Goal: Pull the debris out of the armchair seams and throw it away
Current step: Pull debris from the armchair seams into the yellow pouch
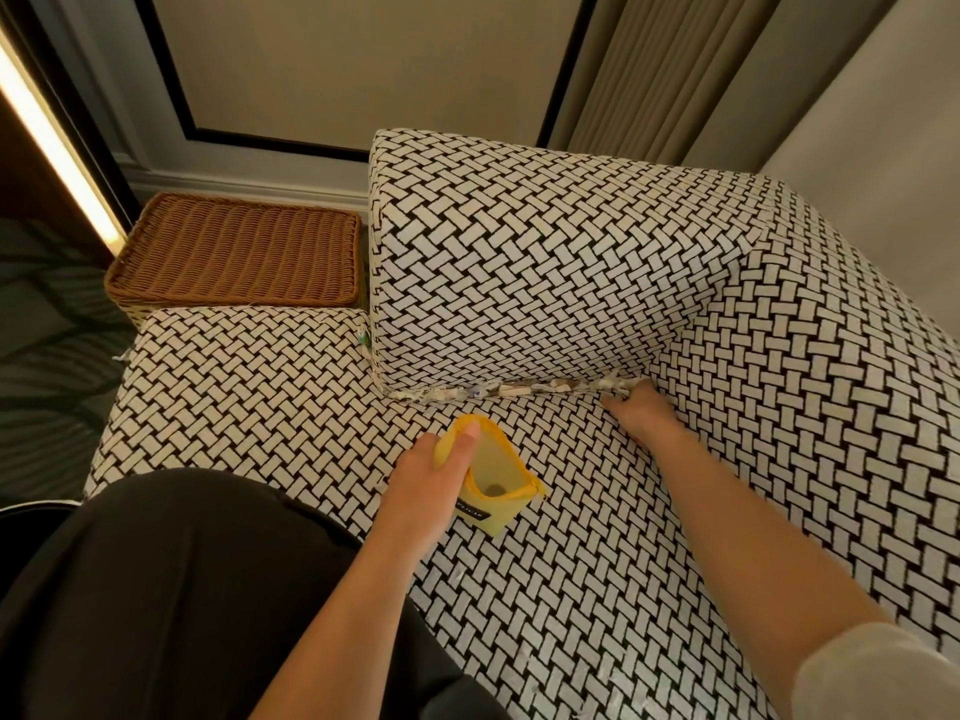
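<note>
The armchair (571, 537) is covered in black-and-white woven-pattern fabric. Paper-like debris (498, 391) fills the seam between the seat and the armrest block. More scraps (364, 339) stick out at the block's left corner. My left hand (434, 472) grips the rim of a small yellow pouch (493, 475), holding it open on the seat; a small dark bit lies inside. My right hand (641, 410) reaches into the right end of the seam, its fingertips tucked at the debris and partly hidden.
A brown wicker basket (236, 252) stands on the floor behind the seat, left of the armrest block. A wall and beige curtain (660, 70) rise behind the chair. Dark clothing (182, 589) covers the lower left.
</note>
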Tool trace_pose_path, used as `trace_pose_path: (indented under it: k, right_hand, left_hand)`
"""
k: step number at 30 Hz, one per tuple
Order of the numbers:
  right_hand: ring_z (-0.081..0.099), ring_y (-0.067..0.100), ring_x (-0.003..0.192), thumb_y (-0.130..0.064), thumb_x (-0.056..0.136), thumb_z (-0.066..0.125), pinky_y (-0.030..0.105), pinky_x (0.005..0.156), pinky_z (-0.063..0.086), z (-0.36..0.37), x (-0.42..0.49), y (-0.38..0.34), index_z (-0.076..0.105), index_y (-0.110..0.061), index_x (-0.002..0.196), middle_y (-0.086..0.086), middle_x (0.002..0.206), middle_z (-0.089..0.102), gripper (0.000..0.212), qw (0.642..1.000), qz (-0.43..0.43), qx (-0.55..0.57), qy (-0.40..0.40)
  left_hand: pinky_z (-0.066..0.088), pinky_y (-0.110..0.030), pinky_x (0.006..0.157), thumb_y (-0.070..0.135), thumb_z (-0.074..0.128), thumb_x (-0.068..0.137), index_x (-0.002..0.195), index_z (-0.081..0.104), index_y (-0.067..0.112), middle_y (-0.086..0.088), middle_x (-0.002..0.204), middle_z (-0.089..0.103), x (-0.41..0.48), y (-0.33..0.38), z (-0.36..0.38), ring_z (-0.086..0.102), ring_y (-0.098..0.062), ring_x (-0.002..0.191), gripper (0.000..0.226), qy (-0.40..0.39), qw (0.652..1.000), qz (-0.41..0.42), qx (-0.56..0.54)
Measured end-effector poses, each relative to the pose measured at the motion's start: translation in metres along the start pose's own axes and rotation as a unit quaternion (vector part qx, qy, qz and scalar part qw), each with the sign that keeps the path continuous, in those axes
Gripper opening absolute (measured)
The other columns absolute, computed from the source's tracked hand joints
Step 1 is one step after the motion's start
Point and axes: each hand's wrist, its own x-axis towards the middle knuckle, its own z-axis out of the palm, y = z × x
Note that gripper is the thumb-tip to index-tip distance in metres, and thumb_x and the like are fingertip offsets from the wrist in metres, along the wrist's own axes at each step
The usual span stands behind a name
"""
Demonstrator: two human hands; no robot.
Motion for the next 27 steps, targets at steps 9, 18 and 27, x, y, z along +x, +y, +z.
trace_pose_path:
  k: [9,18,27]
  right_hand:
    - [0.052,0.03,0.113,-0.031,0.093,0.051,0.034,0.087,0.045,-0.001,-0.001,0.002,0.036,-0.008,0.135,0.015,0.128,0.052,0.05,0.999,-0.031,-0.005,-0.014]
    - [0.04,0.015,0.046,-0.034,0.092,0.052,0.023,0.045,0.037,-0.016,0.005,-0.006,0.048,-0.008,0.121,0.006,0.059,0.045,0.039,0.991,0.032,0.004,-0.127]
    - [0.029,0.011,0.047,-0.043,0.09,0.053,0.023,0.047,0.027,-0.023,0.006,-0.014,0.047,-0.012,0.093,0.0,0.055,0.034,0.032,0.977,0.075,-0.039,-0.195]
  left_hand:
    - [0.049,-0.039,0.081,0.059,0.035,0.09,0.073,0.036,0.037,0.013,0.079,0.041,0.0,0.001,0.001,0.044,-0.003,0.071,0.028,0.005,1.0,0.014,-0.002]
    - [0.052,-0.042,0.081,0.066,0.033,0.086,0.08,0.043,0.036,0.009,0.091,0.049,0.004,-0.007,0.0,0.051,-0.007,0.079,0.032,0.004,1.0,0.026,0.014]
    - [0.051,-0.043,0.085,0.065,0.034,0.086,0.08,0.045,0.033,0.007,0.09,0.052,0.001,-0.007,-0.001,0.053,-0.009,0.08,0.034,-0.007,0.999,0.032,0.001]
